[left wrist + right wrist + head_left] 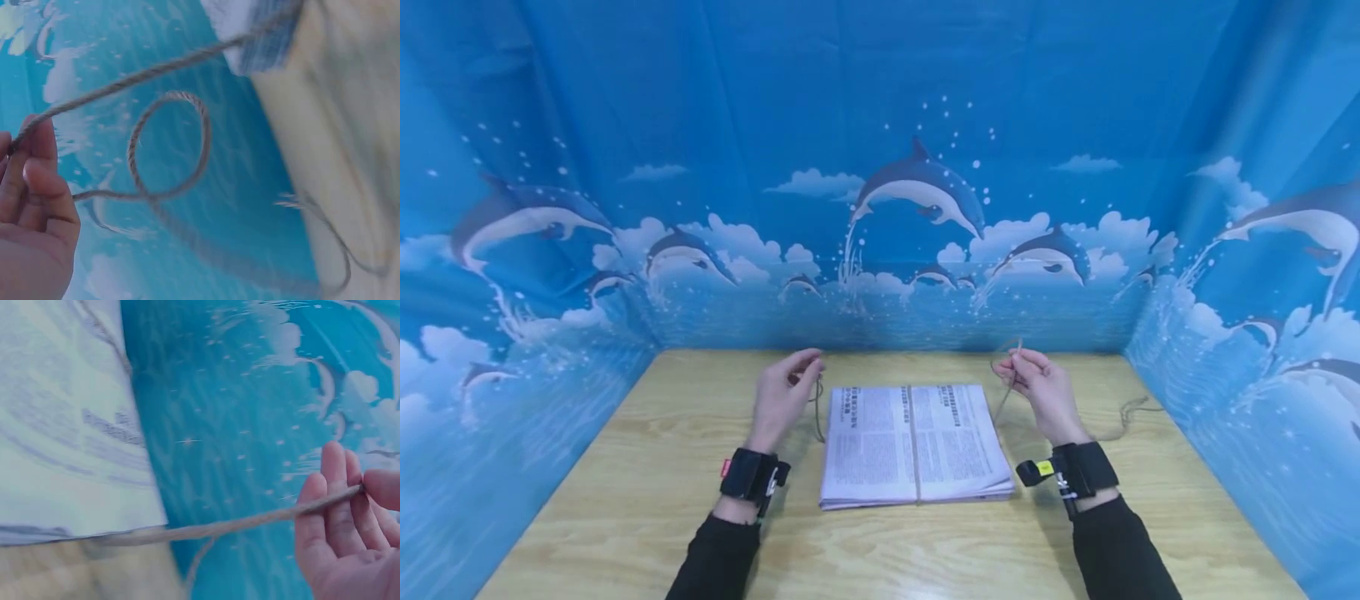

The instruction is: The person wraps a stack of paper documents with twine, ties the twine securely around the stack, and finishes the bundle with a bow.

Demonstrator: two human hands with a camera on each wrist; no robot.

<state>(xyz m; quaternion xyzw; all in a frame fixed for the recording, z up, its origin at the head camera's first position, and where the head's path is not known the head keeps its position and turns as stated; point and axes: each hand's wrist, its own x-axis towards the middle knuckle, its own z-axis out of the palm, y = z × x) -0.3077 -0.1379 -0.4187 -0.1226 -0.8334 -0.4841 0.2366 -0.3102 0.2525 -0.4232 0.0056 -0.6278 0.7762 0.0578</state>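
Note:
A stack of folded newspapers (872, 450) lies flat on the table, with one strand of brown twine (914, 442) running across its top from back to front. At the stack's left, my left hand (782, 396) is raised with thumb and fingers curled round the twine (144, 76). Another length makes a loose loop in the left wrist view. Beyond the right back corner, my right hand (1047, 396) pinches twine (262, 519) between thumb and fingers. In the right wrist view this strand stretches from the fingertips to the lower edge of the stack.
A loose tail of twine (1126, 417) curls over the wooden table (655, 500) right of my right hand. Blue dolphin-print curtains (880, 317) stand at the back and both sides. Each wrist wears a black strap (748, 475) with a small camera.

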